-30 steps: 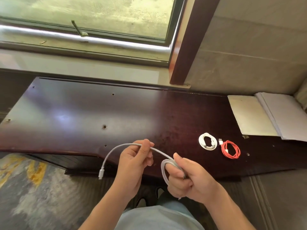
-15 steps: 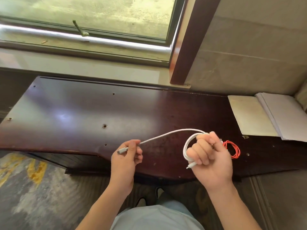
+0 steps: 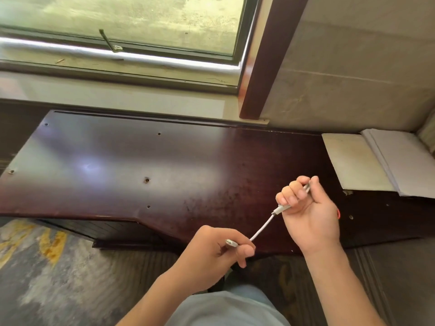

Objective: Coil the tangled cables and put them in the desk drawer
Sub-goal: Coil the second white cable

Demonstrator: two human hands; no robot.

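Note:
A white cable (image 3: pixel 263 228) runs taut between my two hands above the front edge of the dark wooden desk (image 3: pixel 131 165). My right hand (image 3: pixel 306 208) grips the wound coil of it in a fist, one plug poking out below the fingers. My left hand (image 3: pixel 219 250) pinches the other end, its plug tip showing by the thumb. Only a sliver of the red coiled cable (image 3: pixel 338 213) shows past my right hand. The small white coiled cable seen earlier is hidden behind that hand. No drawer is in view.
An open notebook and paper (image 3: pixel 376 161) lie on the desk's far right. A window sill (image 3: pixel 117 95) and a wooden post (image 3: pixel 266 67) stand behind the desk. The floor (image 3: pixel 58 267) lies below left.
My right hand turned and wound in more cable, so the free length is much shorter. My left hand moved right and nearer, still holding the plug end.

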